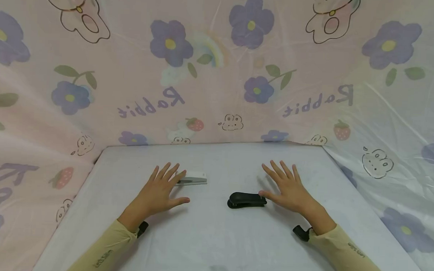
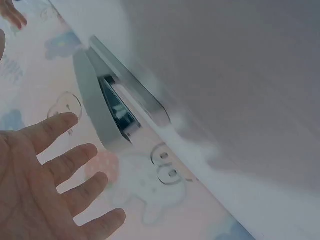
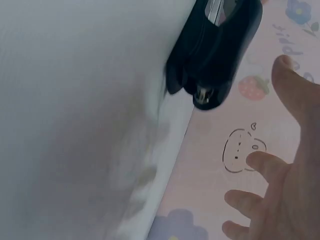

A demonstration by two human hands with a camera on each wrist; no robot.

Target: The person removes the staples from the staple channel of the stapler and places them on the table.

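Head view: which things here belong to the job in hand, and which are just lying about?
Likely the job, being nearest the hands:
pale grey stapler, near the left hand
black stapler, near the right hand

Apparently just surroundings:
white tabletop
flowered cloth behind it

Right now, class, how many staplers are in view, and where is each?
2: the white stapler, partly covered by the left hand in the head view, and the black stapler, near the right hand. No others show, though the hands might hide something small.
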